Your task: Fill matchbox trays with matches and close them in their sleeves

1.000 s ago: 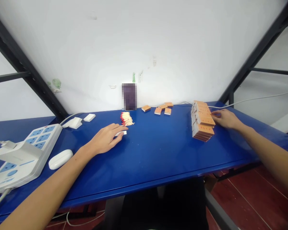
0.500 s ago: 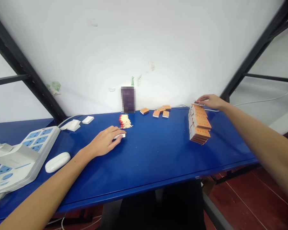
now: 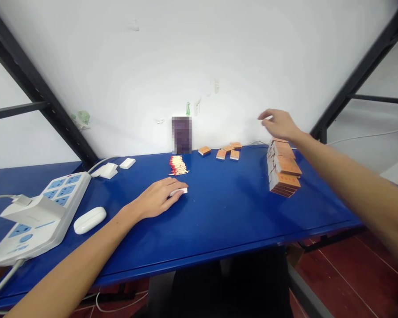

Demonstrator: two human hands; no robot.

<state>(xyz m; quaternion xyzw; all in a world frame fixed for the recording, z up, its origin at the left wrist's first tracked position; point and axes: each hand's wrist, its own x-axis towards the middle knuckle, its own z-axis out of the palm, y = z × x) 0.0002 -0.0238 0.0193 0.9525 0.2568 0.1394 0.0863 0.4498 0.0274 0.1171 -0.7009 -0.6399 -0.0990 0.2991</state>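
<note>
My left hand lies on the blue table, its fingers curled over a small white box. Just behind it sits a pile of red-tipped matches. My right hand hovers in the air above the far end of a leaning stack of orange matchboxes. Its fingers are pinched together with something pale at the tips that is too blurred to name. Several loose orange matchboxes lie near the wall.
A white and blue power strip with a plug in it fills the left side, with a white oval case beside it. Small white blocks and a dark upright object stand by the wall. Black frame bars slant at both sides.
My right hand rose from beside the matchbox stack to its far top and then lifted off into the air. My left hand stayed on the white box, shifting slightly right.
</note>
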